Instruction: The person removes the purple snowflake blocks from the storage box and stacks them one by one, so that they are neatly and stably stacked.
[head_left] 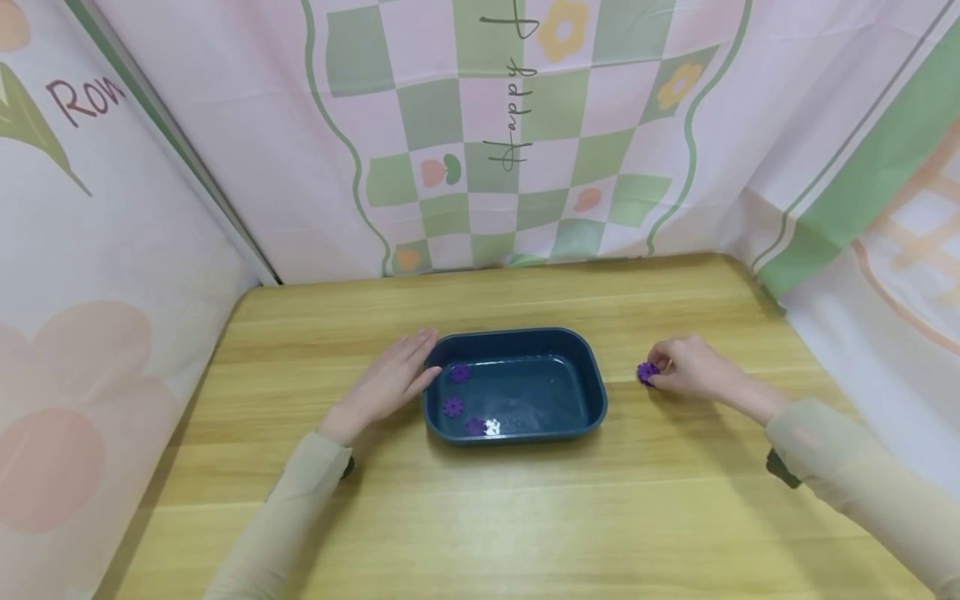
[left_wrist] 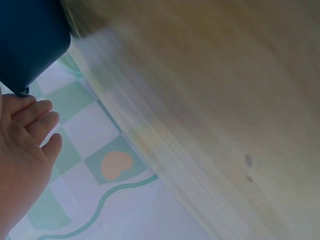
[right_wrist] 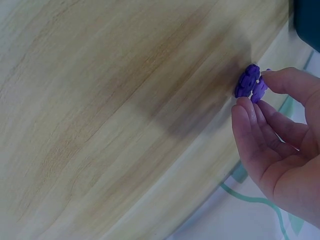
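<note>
Pale sleeves (head_left: 870, 475) slant over the wooden table (head_left: 525, 517). Right of the dark blue tray (head_left: 525, 392) and apart from it, the right hand (head_left: 693, 367) pinches seemingly 2 purple flower discs (right_wrist: 246, 84) between thumb and fingers; the left hand (head_left: 390, 375), fingers extended and gripping nothing, touches the tray's left end, beside 3 matching discs (head_left: 453, 407) lying inside.

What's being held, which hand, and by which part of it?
Right hand pinches purple pieces, apparently two together, by the outer edge, between thumb and fingertips. Left hand grips nothing; its fingers touch the end of the blue tray.
</note>
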